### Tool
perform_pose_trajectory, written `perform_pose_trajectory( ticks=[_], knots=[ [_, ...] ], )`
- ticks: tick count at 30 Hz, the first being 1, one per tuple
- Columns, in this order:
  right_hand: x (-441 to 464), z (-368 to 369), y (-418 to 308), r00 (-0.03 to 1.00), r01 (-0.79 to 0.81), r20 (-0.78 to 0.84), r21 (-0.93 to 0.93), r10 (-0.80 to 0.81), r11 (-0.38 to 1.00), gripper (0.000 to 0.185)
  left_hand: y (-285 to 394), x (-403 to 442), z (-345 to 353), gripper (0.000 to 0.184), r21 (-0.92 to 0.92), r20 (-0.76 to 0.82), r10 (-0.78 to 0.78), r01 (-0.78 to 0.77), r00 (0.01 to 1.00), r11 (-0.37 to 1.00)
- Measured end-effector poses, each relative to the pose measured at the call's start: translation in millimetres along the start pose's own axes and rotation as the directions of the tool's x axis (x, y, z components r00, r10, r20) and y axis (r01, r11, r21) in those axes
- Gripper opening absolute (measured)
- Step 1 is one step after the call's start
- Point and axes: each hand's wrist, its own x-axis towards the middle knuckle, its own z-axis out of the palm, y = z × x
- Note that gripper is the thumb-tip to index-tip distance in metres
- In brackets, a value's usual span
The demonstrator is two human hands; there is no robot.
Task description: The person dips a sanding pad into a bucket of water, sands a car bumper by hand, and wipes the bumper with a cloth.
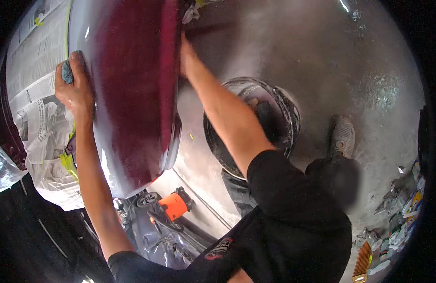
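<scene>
My left hand (75, 92) is closed round a crumpled blue-grey lump (67, 72), perhaps a cloth or clay. It is at the edge where newspaper masking (41, 87) meets a glossy dark red and grey panel (128, 80). On the panel's right side, my right hand (186, 59) touches or lies close to the edge. Its fingers are mostly hidden, so their pose is unclear. Yellow-green tape (68, 165) shows along the newspaper, below my left hand.
Under my right forearm stands a round black bin (293, 111) with things inside. A shoe (343, 137) rests on the grey floor (321, 61). An orange object (173, 206) is by a wheel at the bottom, and litter (402, 221) lies at the right.
</scene>
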Motion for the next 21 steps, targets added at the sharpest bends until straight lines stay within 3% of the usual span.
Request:
perform_pose_trajectory(
  ticks=[1, 2, 4, 6, 10, 11, 12, 14, 17, 21],
  knots=[
    [-24, 4, 28, 0.994, 0.007, -0.11, -0.033, -0.01, 0.999, 0.08, 2, 4, 2, 0.039, -0.019, -0.002, 0.011, -0.011, 1.0, 1.0],
    [-20, -21, 73, 0.996, -0.07, -0.051, 0.082, 0.074, 0.994, 0.071, 2, 5, 4, 0.039, -0.013, -0.046, 0.05, -0.05, 0.998, 0.999],
    [-49, -29, 115, 0.979, -0.202, -0.009, 0.088, 0.203, 0.976, 0.072, 2, 4, 7, 0.038, 0.01, -0.103, 0.137, -0.137, 0.985, 0.991],
    [-39, -24, 98, 0.975, -0.221, 0.03, 0.065, 0.22, 0.973, 0.074, 10, 2, 7, 0.038, -0.032, -0.08, 0.043, -0.046, 0.996, 0.998],
    [3, 12, -21, 0.995, -0.091, 0.034, -0.008, 0.092, 0.996, 0.076, -7, 5, 3, 0.046, -0.016, 0.033, -0.061, 0.062, 0.998, 0.998],
    [1, 16, -26, 0.998, -0.068, 0.017, -0.017, 0.069, 0.998, 0.077, -9, 3, 1, 0.045, 0.005, 0.034, -0.063, 0.063, 0.997, 0.998],
    [7, 11, -27, 0.995, 0.011, 0.1, -0.04, -0.007, 0.999, 0.076, -7, 2, -1, 0.044, 0.019, 0.03, -0.063, 0.063, 0.998, 0.998],
    [-14, 9, 14, 0.996, 0.085, -0.022, -0.083, -0.087, 0.993, 0.076, -1, 8, 6, 0.042, -0.025, -0.011, -0.057, 0.057, 0.998, 0.998],
    [-6, -21, 64, 0.998, -0.01, 0.067, -0.022, 0.011, 1.0, 0.074, -1, 1, 2, 0.041, -0.068, -0.015, -0.042, 0.041, 0.999, 0.997],
    [12, 16, -31, 0.997, 0.019, 0.073, -0.127, -0.01, 0.992, 0.073, 1, 5, 4, 0.041, -0.04, -0.006, -0.022, 0.022, 1.0, 0.999]
  ],
)
